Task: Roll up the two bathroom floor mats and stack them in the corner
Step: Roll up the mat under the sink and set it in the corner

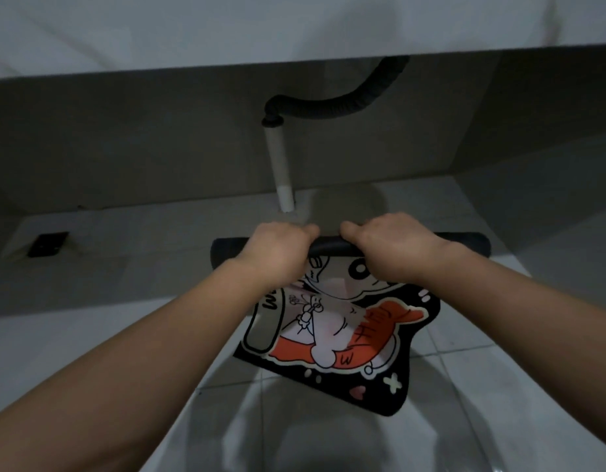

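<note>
At the centre of the frame, the left hand point(277, 245) and right hand point(393, 243) both clench the rolled far edge of a black cartoon-printed floor mat point(332, 332), which lies partly unrolled on the white tiled floor point(124, 335) below a white drain pipe point(279, 165).

Mat point(332, 338): black border, orange-and-white cartoon print, black underside. Floor point(499, 386): pale grey tiles. Hose point(335, 105): black. Pipe point(279, 165): white.
</note>
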A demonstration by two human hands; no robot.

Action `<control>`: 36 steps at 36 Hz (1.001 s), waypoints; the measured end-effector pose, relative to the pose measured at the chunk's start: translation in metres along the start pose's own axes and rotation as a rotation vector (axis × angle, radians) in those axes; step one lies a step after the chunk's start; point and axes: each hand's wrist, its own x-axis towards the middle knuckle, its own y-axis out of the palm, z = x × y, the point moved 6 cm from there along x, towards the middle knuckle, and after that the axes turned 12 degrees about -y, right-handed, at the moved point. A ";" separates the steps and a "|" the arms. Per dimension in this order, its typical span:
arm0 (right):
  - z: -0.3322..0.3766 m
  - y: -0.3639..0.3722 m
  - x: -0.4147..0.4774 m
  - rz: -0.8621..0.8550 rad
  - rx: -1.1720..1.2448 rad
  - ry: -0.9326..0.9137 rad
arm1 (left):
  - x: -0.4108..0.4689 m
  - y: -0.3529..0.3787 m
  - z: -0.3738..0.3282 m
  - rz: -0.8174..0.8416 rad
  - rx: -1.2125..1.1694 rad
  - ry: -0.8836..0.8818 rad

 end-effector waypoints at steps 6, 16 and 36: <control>0.009 0.001 -0.007 -0.066 -0.088 -0.066 | 0.004 0.004 0.004 0.165 -0.046 -0.025; 0.014 -0.003 -0.003 -0.008 -0.033 -0.086 | 0.001 0.010 0.006 0.326 -0.149 -0.147; 0.019 -0.008 0.003 -0.145 -0.013 -0.054 | 0.000 0.001 0.011 0.444 -0.336 -0.197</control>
